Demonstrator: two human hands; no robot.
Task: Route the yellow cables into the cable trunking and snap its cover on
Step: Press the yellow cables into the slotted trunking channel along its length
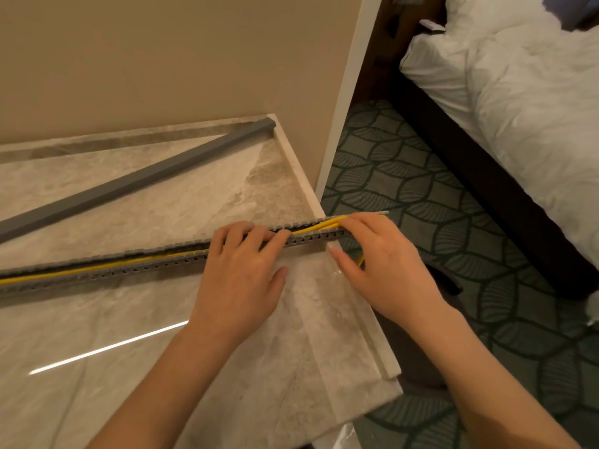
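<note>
A long grey slotted cable trunking (136,265) lies across the marble table, its right end reaching past the table edge. Yellow cables (97,268) run along its open channel and rise out of it near the right end. My left hand (241,270) lies over the trunking with its fingertips pressing into the channel. My right hand (379,254) is at the trunking's right end, fingers over the yellow cables there; a yellow bit shows below that hand. The grey trunking cover (136,179) lies apart on the table, diagonal, further back.
The marble table (129,351) ends at a raised edge on the right, against a beige wall. Beyond the edge is patterned green carpet (453,222) and a bed with white bedding (525,92).
</note>
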